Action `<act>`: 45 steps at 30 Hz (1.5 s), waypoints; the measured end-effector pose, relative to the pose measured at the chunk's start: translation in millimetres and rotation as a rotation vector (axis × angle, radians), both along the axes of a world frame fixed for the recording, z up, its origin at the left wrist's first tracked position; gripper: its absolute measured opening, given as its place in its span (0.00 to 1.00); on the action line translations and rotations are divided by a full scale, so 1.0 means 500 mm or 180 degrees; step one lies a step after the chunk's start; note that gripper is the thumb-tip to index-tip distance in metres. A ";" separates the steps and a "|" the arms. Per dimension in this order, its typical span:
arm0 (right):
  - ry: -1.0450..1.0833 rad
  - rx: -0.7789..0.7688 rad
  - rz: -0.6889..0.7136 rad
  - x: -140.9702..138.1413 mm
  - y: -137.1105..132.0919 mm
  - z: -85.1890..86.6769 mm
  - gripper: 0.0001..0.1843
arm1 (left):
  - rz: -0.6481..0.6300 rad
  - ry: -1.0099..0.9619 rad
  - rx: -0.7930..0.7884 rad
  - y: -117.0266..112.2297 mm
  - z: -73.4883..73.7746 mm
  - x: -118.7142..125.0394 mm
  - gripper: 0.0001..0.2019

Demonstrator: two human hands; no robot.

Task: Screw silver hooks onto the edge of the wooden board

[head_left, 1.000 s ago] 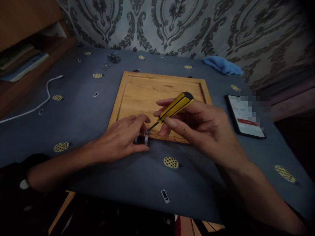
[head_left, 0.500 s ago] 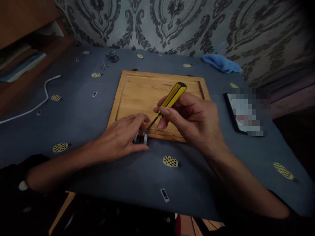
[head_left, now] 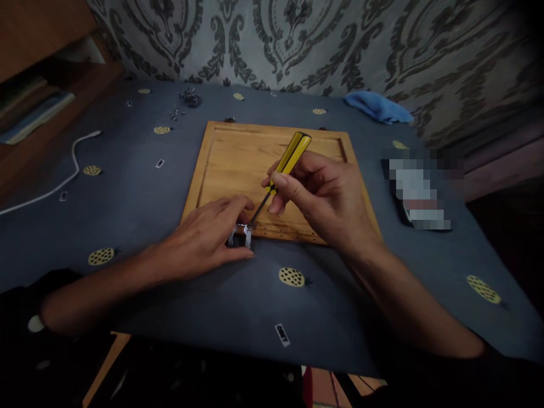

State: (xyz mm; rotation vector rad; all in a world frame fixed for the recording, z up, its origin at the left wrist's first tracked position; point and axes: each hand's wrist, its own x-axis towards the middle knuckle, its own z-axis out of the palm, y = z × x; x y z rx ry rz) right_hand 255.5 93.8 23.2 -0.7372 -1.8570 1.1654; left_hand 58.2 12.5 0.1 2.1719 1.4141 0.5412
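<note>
A square wooden board (head_left: 250, 164) lies flat on a dark blue cloth with yellow dotted motifs. At the board's near edge sits a small metal bracket (head_left: 240, 233). My left hand (head_left: 204, 241) is closed around that bracket, pinning it against the board. My right hand (head_left: 327, 198) is wrapped round a yellow and black screwdriver (head_left: 287, 161). The tool leans steeply, handle up and away, tip down at the bracket beside my left fingertips. A row of small holes runs along the board's near edge.
A phone (head_left: 419, 192) lies to the right of the board. A blue rag (head_left: 378, 107) is at the back right, small metal parts (head_left: 187, 102) at the back left, a white cable (head_left: 63, 175) on the left. A wooden shelf with books (head_left: 34, 107) stands far left.
My right hand has tipped the screwdriver handle upward, from nearly flat to steep, with the tip staying at the bracket. My left hand has kept its hold.
</note>
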 end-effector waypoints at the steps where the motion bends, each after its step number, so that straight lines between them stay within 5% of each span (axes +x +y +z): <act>1: 0.0017 0.0002 0.0021 0.000 0.000 -0.002 0.19 | 0.0006 0.0004 -0.0015 0.000 0.000 0.000 0.26; 12: 0.0513 0.0134 -0.0700 0.015 -0.059 0.001 0.12 | 0.0025 -0.0008 -0.0100 0.000 0.007 0.002 0.27; 33: -0.0071 0.0798 -0.0545 0.022 -0.060 -0.037 0.08 | 0.0010 -0.0070 -0.0040 -0.001 -0.001 0.000 0.28; 45: 0.0217 0.0592 -0.0787 0.019 -0.072 -0.017 0.10 | 0.0029 -0.0012 0.0031 -0.002 -0.005 -0.002 0.27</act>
